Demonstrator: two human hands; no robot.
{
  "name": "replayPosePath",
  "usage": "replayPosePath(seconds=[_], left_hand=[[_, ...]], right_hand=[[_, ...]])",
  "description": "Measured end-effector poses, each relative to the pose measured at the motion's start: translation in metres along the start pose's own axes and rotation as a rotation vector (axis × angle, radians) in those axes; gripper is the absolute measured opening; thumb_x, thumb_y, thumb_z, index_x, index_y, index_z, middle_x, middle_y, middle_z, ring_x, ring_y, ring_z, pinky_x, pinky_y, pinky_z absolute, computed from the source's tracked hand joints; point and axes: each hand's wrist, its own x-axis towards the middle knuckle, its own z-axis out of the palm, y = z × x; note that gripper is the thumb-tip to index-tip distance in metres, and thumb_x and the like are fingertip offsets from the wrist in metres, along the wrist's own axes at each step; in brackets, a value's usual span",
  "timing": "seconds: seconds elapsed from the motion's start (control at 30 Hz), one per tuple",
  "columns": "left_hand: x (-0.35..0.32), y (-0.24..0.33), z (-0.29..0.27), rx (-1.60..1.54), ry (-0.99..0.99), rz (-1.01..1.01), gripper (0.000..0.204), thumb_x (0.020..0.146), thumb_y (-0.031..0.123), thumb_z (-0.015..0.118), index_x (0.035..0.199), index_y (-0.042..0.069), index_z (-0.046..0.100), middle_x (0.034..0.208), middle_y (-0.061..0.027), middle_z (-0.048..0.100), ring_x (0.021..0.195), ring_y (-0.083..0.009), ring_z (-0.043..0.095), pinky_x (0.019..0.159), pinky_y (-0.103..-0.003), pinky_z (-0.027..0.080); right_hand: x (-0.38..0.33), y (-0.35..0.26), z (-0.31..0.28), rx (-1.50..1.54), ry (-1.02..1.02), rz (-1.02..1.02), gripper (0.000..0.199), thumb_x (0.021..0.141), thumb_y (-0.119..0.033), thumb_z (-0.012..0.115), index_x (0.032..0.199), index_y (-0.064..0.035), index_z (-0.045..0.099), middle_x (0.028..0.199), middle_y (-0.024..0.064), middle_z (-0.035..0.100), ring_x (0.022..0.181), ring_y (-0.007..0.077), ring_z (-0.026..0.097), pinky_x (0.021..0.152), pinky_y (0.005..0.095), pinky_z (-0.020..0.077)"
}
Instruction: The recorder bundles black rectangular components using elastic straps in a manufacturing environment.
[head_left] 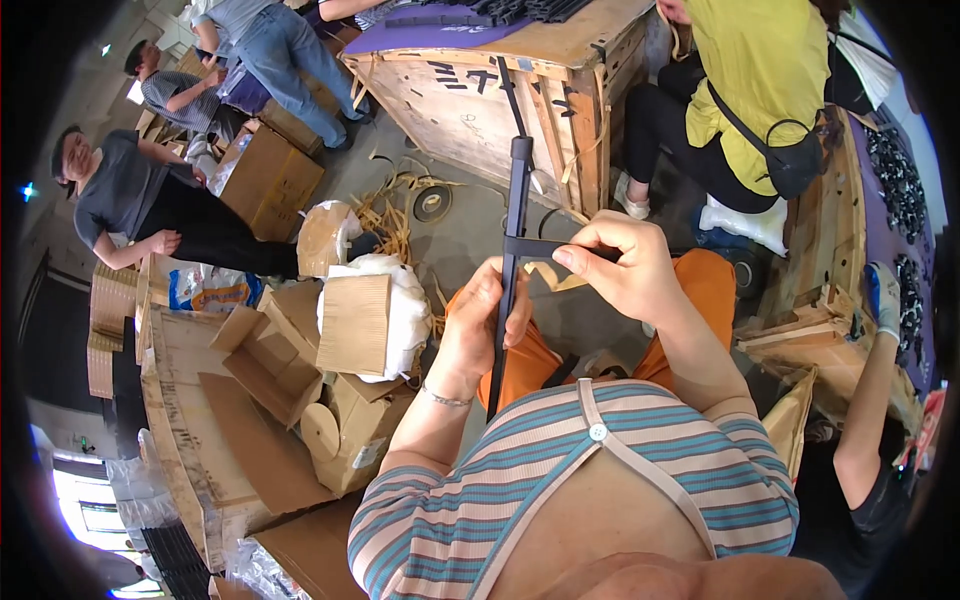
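A long black bar [516, 200] stands nearly upright in front of my chest, with a thinner black length running on from its top end. My left hand [478, 325] is wrapped round its lower part, thumb and fingers on either side. From the bar, a short flat black strip [535, 247] reaches sideways to my right hand [625, 262], whose thumb and forefinger pinch its end. I cannot tell whether the strip is a strap or tape, or how it joins the bar. The bar's bottom end lies close to my striped top.
Ahead stands a wooden crate [440, 110] with a purple cover. At left, a wooden bin [175, 420] holds cardboard boxes [355, 320]. Straps and a black roll [432, 203] lie on the floor. Another crate [835, 240] bears black parts at right, where a co-worker's gloved hand [885, 300] rests. Several people are nearby.
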Motion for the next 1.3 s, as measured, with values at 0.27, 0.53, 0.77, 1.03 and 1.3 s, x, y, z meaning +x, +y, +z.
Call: replayPosePath(seconds=[0.27, 0.53, 0.77, 1.03, 1.3], left_hand=[[-0.005, 0.005, -0.003, 0.151, 0.059, 0.063, 0.025, 0.091, 0.03, 0.05, 0.092, 0.005, 0.05, 0.052, -0.0003, 0.042, 0.042, -0.0069, 0.035, 0.041, -0.02, 0.027], [-0.011, 0.013, -0.007, 0.088, -0.015, 0.066, 0.036, 0.088, 0.039, 0.051, 0.091, 0.004, 0.05, 0.05, -0.0005, 0.042, 0.039, -0.0069, 0.035, 0.038, -0.019, 0.026], [-0.009, 0.012, -0.015, -0.15, -0.217, -0.08, 0.043, 0.086, 0.045, 0.051, 0.087, 0.002, 0.05, 0.048, -0.0005, 0.04, 0.037, -0.008, 0.035, 0.033, -0.02, 0.025], [-0.006, 0.01, -0.01, -0.297, -0.267, -0.211, 0.05, 0.088, 0.05, 0.044, 0.084, 0.0, 0.049, 0.048, -0.0013, 0.04, 0.035, -0.0085, 0.034, 0.032, -0.021, 0.025], [-0.002, 0.01, -0.006, 0.038, -0.1, -0.101, 0.051, 0.091, 0.05, 0.037, 0.087, 0.001, 0.05, 0.049, -0.0017, 0.042, 0.037, -0.0073, 0.034, 0.036, -0.02, 0.026]], right_hand=[[-0.008, -0.012, -0.001, -0.257, 0.133, -0.157, 0.024, 0.068, -0.013, 0.076, 0.061, 0.0, 0.057, 0.056, 0.0063, 0.05, 0.046, 0.0128, 0.044, 0.043, 0.0266, 0.033], [-0.006, -0.002, -0.001, -0.224, 0.186, -0.09, 0.036, 0.066, -0.014, 0.079, 0.053, 0.0005, 0.049, 0.052, 0.0053, 0.047, 0.044, 0.0088, 0.04, 0.041, 0.0259, 0.0304], [-0.004, 0.0, 0.001, -0.168, 0.168, -0.078, 0.037, 0.068, -0.016, 0.078, 0.052, 0.0, 0.047, 0.051, 0.0044, 0.045, 0.045, 0.0073, 0.039, 0.041, 0.0243, 0.0298], [0.002, 0.024, 0.0, -0.155, 0.077, 0.057, 0.036, 0.067, -0.02, 0.078, 0.054, -0.0003, 0.051, 0.055, 0.0052, 0.048, 0.047, 0.0089, 0.043, 0.043, 0.0255, 0.0332], [0.018, 0.009, 0.01, -0.005, -0.225, -0.121, 0.013, 0.083, -0.01, 0.057, 0.09, 0.0007, 0.058, 0.085, 0.0089, 0.056, 0.076, 0.0144, 0.054, 0.068, 0.0269, 0.0433]])
